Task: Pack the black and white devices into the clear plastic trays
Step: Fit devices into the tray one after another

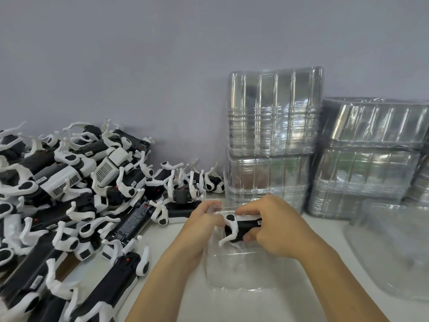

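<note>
Holding one black and white device (241, 225) with both hands, right over a clear tray (243, 273) that sits flat on the white table (185, 305). Left hand (204, 221) has its fingers curled in around the end with the white curved arm, and the right hand (271, 221) is wrapped round the black body, fingers over the top and thumb underneath. So both are closed on the same unit. Whether the device is already touching the tray's far end or just hovering above it, can't really tell, the plastic is too see-through and blurry there.

Off to the left there's a big messy pile of devices (69, 194), all black bodies with white arms sticking out every way, spreading from the wall down to the near edge. Behind the hands, against the wall (162, 54), a tall stack of clear trays (271, 135), and another stack (371, 159) just beside it on the right. One more loose clear tray (394, 247) lies on the table at the right edge, well apart from the one being filled
</note>
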### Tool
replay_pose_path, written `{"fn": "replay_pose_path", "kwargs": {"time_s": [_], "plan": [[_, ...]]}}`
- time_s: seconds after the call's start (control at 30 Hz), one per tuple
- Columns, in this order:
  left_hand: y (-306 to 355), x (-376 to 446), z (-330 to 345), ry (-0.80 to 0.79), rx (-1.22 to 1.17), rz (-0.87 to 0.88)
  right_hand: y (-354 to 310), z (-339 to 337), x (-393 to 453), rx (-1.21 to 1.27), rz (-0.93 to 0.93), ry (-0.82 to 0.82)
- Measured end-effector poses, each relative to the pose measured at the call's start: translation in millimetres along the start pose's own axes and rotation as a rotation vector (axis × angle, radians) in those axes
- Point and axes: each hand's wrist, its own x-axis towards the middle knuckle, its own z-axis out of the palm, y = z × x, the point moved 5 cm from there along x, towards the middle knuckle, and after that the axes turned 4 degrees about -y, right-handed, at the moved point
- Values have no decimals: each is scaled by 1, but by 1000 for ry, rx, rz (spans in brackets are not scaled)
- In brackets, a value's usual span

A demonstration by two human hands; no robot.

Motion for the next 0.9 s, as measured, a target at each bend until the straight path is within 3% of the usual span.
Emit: {"fn": "replay_pose_path", "kwargs": {"time_s": [0.13,0.4,0.73,0.9], "plan": [[4,-10,-3,-203,88,10,0,-1,-1,34,-3,-1],[12,-22,-6,-374,196,33,3,-3,-1,74,4,-10],[14,-16,-7,-211,427,-23,3,-1,-1,23,35,-16],[13,-16,-8,-218,427,-25,5,-2,0,39,34,-20]]}}
